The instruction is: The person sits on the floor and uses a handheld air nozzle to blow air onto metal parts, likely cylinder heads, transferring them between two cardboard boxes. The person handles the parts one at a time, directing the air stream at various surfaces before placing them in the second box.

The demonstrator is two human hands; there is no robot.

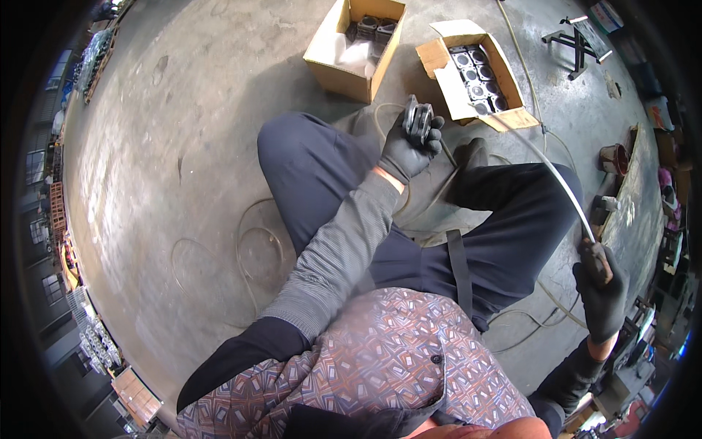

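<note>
My left hand (408, 154), in a dark glove, is raised in front of my knees with its fingers closed around a small stack of flanged metal parts (418, 123). Out to the right, my gloved right hand (605, 296) is closed around a brown handle (599, 265). A long, pale, curved rod or tube (559, 179) runs from that handle toward the right cardboard box (521, 117); I cannot tell which it is. Rows of dark metal parts with round openings (477, 91) fill that box. The left cardboard box (344, 79) contains similar parts and clear plastic.
Thin hoses (241, 234) lie looped over the concrete floor (183, 139). A black folding stand (576, 47) is at the far right. Nearer, a reddish-brown bucket (613, 159) stands beside a board edge (635, 172). Crates and goods line the left edge.
</note>
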